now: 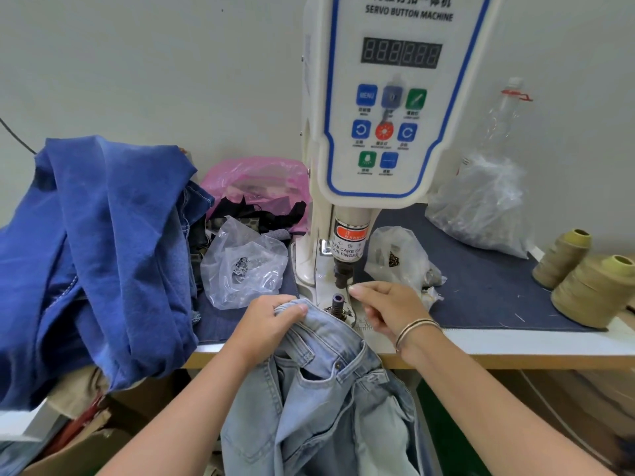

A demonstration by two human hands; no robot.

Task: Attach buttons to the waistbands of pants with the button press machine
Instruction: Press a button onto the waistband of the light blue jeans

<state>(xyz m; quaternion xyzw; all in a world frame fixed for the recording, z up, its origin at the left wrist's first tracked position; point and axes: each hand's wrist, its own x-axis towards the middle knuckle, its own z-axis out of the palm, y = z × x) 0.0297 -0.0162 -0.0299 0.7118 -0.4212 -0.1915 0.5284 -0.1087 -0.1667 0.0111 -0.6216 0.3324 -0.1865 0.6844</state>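
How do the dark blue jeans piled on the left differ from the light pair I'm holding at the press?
The dark blue jeans are deep indigo; the light jeans are pale, washed blue. The dark pair lies heaped on the table, untouched; the light pair hangs off the table edge, its waistband gripped by the left hand beside the lower die. Both are denim.

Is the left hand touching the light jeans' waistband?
Touching. The head view shows the left hand with fingers curled over the waistband edge of the light jeans.
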